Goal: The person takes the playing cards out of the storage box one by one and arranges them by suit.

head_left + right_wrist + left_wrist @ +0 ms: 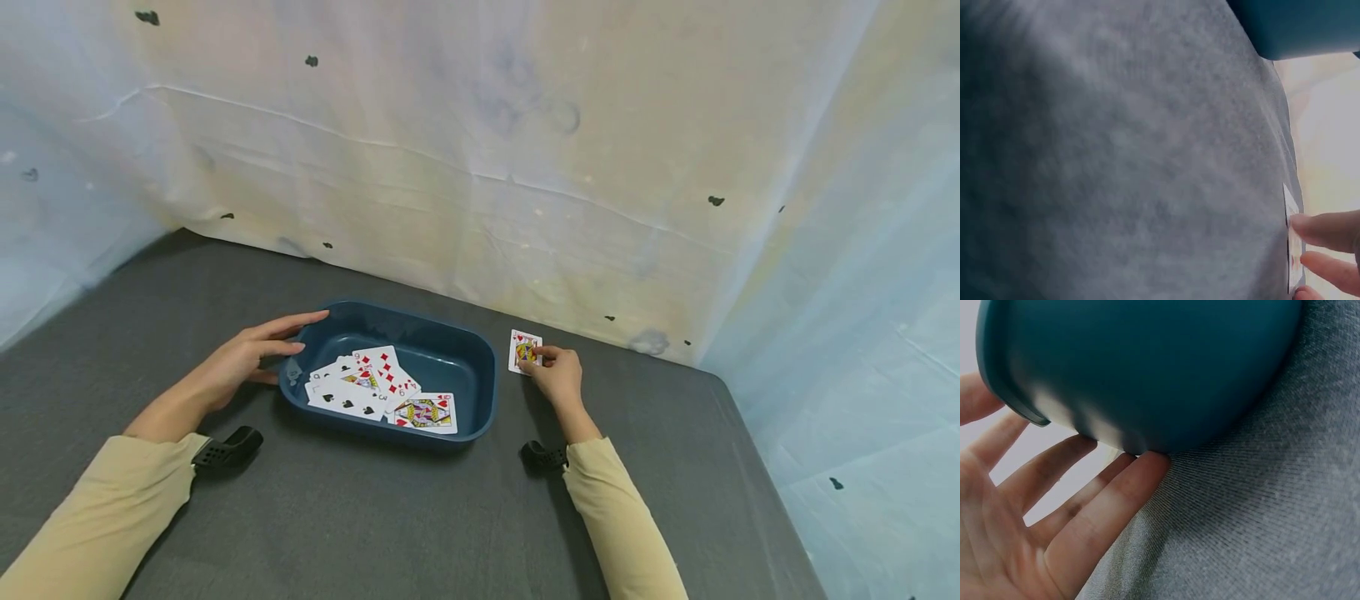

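Observation:
A dark blue rectangular tray (480, 358) stands on the table with several playing cards (348, 406) lying overlapped inside it. At its left end is my left hand (251, 354), fingers extended. In the left wrist view, fingertips (1154, 464) touch the tray's outer wall, and other fingers reach its rim. To the right of the tray, a playing card (522, 343) with a court figure and a red heart lies face up. My right hand (558, 375) touches this card with its thumb and fingers. In the right wrist view, fingertips (1310, 226) rest on the card's face, a little apart.
The grey table (360, 517) runs up to a pale hanging sheet (450, 150) behind the tray and card. Another sheet (877, 333) hangs at the right, beyond the table's edge. Each wrist wears a black band (228, 448).

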`<state>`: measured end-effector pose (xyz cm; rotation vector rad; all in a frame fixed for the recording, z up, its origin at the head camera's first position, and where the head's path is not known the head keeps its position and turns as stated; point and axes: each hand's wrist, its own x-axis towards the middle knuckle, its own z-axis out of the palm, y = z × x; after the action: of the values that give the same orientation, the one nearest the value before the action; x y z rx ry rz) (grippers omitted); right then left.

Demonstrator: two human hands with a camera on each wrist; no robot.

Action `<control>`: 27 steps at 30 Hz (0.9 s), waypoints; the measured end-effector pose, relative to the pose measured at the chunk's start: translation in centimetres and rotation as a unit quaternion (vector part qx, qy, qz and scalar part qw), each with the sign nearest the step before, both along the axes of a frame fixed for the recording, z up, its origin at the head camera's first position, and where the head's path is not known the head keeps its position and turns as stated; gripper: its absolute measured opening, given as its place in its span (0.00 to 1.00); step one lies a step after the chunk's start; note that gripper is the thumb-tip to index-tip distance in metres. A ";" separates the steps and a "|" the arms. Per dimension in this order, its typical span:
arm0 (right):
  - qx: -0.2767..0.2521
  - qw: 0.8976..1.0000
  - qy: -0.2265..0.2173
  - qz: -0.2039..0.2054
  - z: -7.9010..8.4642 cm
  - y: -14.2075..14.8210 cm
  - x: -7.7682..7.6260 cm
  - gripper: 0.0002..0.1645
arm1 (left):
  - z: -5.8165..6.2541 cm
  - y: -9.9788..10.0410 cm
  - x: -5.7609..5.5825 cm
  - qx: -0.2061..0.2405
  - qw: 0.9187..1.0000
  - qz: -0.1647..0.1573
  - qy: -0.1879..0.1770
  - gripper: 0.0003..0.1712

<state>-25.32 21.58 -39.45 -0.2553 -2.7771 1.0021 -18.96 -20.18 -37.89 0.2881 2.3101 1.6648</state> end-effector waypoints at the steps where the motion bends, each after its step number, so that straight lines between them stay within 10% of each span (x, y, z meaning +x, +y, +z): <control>1: -0.006 1.000 -0.001 0.000 0.0 0.0 0.0 0.22 | 0.0 0.0 0.0 0.001 1.000 0.000 0.000 0.34; 15: -0.167 0.982 0.054 0.066 4.3 -3.7 2.2 0.20 | -0.1 -0.1 -0.1 -0.001 1.000 0.002 -0.001 0.34; 27: -0.204 0.967 0.054 0.142 5.7 -7.5 3.9 0.20 | -0.2 0.1 0.0 0.001 1.000 0.002 0.003 0.34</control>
<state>-21.42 14.08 -33.79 0.1495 -2.5289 1.6047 -18.99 -20.11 -38.06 0.2909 2.3157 1.6696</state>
